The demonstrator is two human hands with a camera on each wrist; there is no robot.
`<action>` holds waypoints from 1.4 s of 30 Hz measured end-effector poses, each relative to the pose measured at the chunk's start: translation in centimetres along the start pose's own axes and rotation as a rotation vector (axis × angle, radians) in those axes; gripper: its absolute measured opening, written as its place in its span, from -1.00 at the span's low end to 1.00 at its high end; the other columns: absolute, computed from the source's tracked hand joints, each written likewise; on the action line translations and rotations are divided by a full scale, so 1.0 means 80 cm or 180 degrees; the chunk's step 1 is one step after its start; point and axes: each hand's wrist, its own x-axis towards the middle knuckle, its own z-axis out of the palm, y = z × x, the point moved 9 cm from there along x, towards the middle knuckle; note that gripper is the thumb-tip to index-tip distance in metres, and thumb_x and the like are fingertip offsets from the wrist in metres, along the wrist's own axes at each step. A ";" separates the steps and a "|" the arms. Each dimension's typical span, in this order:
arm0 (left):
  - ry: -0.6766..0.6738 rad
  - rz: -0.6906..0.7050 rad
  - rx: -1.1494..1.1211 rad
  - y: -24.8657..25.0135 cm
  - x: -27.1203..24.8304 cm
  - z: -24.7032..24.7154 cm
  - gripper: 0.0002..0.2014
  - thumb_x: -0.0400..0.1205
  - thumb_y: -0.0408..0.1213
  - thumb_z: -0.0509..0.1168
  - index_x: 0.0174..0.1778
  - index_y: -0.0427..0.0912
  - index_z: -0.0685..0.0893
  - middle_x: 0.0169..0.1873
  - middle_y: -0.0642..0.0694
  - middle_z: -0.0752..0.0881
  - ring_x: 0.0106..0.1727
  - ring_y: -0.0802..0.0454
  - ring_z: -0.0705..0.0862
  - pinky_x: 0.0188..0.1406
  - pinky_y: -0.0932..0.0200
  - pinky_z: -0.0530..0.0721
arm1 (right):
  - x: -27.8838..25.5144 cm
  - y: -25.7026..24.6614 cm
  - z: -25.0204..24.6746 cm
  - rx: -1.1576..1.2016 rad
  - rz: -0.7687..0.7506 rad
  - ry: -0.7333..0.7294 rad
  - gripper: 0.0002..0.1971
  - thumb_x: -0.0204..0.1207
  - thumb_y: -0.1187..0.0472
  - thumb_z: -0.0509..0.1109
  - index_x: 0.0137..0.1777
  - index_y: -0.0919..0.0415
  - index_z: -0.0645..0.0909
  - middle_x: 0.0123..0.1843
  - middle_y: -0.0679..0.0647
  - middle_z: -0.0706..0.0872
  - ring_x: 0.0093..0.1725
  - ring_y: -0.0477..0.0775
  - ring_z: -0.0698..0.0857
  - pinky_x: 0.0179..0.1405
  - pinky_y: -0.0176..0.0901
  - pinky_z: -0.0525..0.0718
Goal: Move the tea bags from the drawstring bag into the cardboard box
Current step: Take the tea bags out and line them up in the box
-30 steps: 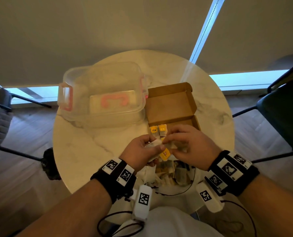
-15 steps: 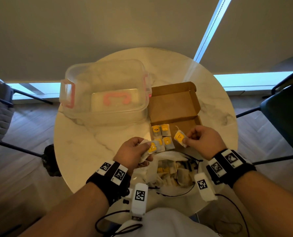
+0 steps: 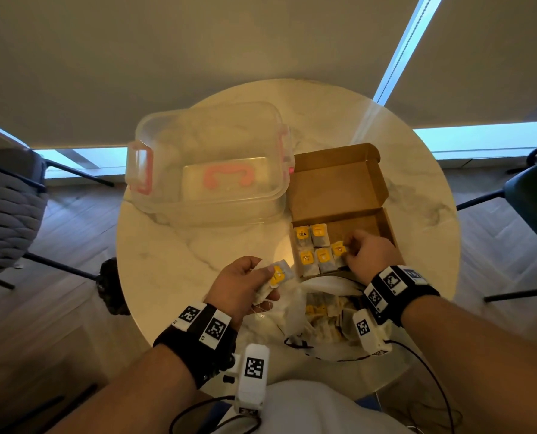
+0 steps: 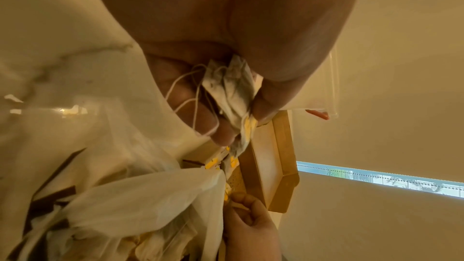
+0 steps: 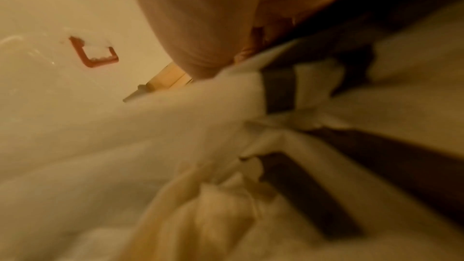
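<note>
An open cardboard box (image 3: 383, 220) lies right of centre on the round table, with several yellow-tagged tea bags (image 3: 311, 242) in rows along its left side. My right hand (image 3: 351, 250) reaches into the box and pinches one tea bag (image 3: 339, 250) low beside the others. Left of the box and above the table, my left hand (image 3: 268, 275) grips a small bunch of tea bags (image 3: 276, 275), seen with loose strings in the left wrist view as tea bags (image 4: 231, 88). The white drawstring bag (image 3: 295, 311) lies open at the near edge, more tea bags inside. The right wrist view is blurred.
A clear plastic storage tub (image 3: 210, 164) with pink clips and handle stands upside down at the table's back left, touching the box. The marble table (image 3: 173, 245) is bare at its left. Chairs stand at both sides. Black cords trail from the bag's mouth.
The hands, together over the bag a second ago, have parted. My right hand carried one tea bag into the box and lowered it; the left stayed left with its bunch.
</note>
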 end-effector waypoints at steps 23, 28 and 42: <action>-0.0738 0.0505 0.0520 0.049 -0.004 0.078 -0.88 0.62 -0.35 0.47 0.05 -0.22 0.77 -0.37 -0.14 0.78 -0.43 0.01 0.72 -0.51 0.19 0.64 | -0.091 -0.098 -0.085 0.2073 -0.1255 -0.1062 -0.72 0.42 0.27 0.67 0.06 -0.01 0.74 0.04 -0.07 0.83 0.05 -0.04 0.80 0.05 -0.10 0.81; -0.0750 0.0462 0.0543 0.047 -0.003 0.080 -0.91 0.65 -0.27 0.45 -0.01 -0.20 0.77 -0.36 -0.19 0.78 -0.41 0.00 0.72 -0.50 0.20 0.64 | -0.095 -0.093 -0.071 0.1826 -0.1314 -0.1292 -0.76 0.38 0.30 0.69 -0.08 0.01 0.73 -0.13 0.03 0.84 -0.16 0.00 0.81 -0.07 -0.16 0.80; -0.0393 -0.0117 -0.0395 0.002 -0.001 0.010 -0.63 0.70 -0.54 0.06 0.31 -0.32 0.68 0.01 -0.42 0.80 -0.10 -0.18 0.81 -0.12 -0.02 0.79 | 0.022 0.001 -0.018 0.1444 0.0131 0.0245 -0.94 0.49 0.15 0.58 -0.12 -0.03 0.77 -0.14 -0.04 0.83 -0.14 0.02 0.78 -0.06 -0.06 0.77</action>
